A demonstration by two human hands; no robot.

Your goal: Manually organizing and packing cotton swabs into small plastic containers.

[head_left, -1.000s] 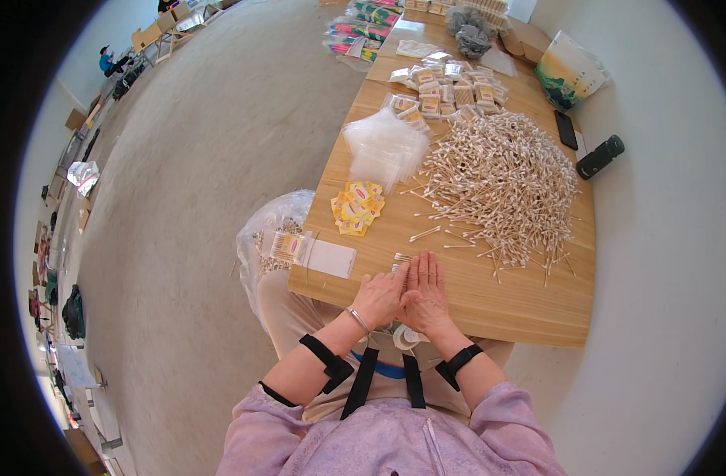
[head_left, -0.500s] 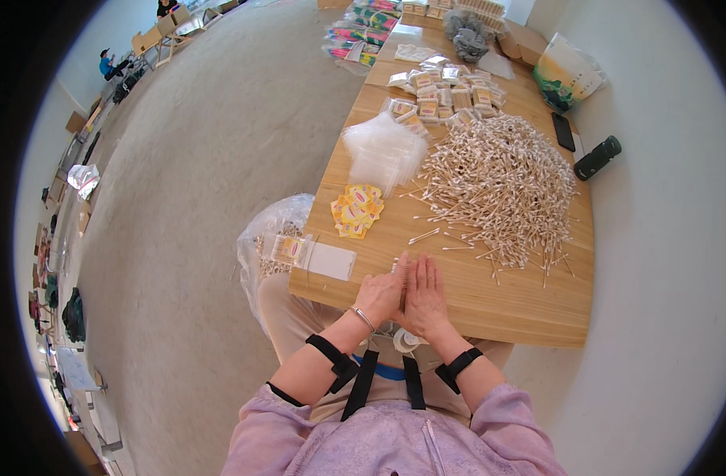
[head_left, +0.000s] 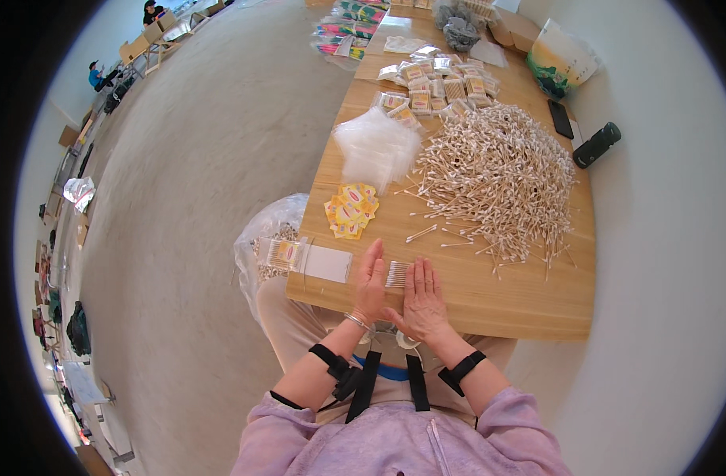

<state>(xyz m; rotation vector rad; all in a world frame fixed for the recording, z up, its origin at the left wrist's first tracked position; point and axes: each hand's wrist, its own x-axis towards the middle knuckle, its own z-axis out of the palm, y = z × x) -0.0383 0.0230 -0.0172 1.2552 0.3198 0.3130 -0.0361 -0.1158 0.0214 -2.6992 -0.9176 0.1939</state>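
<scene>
Yellow labels (head_left: 351, 210) lie beside clear bags (head_left: 376, 147); filled packets (head_left: 426, 79) beyond.

Swab bundle (head_left: 397, 274): small neat row of cotton swabs, pale sticks side by side, white tips lined up at both ends. Lies flat on the desk (head_left: 490, 297) near its front edge, left of centre. Sticks run roughly front to back. Left hand (head_left: 371, 284) stands on edge against the bundle's left side, fingers straight, pointing away from the front edge. Right hand (head_left: 423, 299) lies palm down, fingers spread, fingertips touching the bundle's right side. Bundle sits squeezed between the two hands, top face uncovered. Loose swab heap (head_left: 498, 178) covers the desk's right half, well apart from the bundle; a few strays (head_left: 422, 233) lie between.
</scene>
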